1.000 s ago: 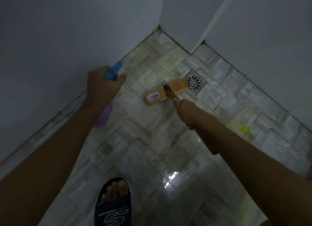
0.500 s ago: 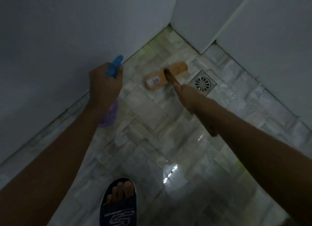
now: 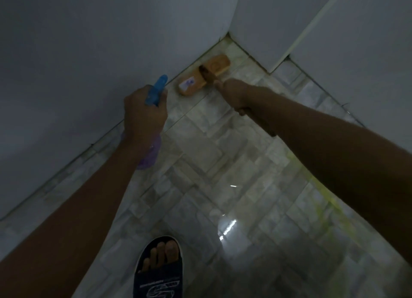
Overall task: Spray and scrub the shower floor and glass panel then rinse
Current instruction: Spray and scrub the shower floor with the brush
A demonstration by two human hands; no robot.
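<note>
Right hand [image 3: 234,94] fingers wrap brush handle [image 3: 208,74], driving brush head [image 3: 204,77] into floor [image 3: 223,164] corner grime; left hand [image 3: 143,112] fingers curl round spray bottle [image 3: 156,92], ready.

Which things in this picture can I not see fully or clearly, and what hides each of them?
Head view:
- Purple spray bottle with blue nozzle: body mostly hidden behind the left hand and wrist; liquid level unseen.
- Wooden scrub brush: bristles hidden under its block; label print too small to read; handle mostly covered by the right hand and forearm.
- Dark slipper: cut off by the bottom edge.
</note>
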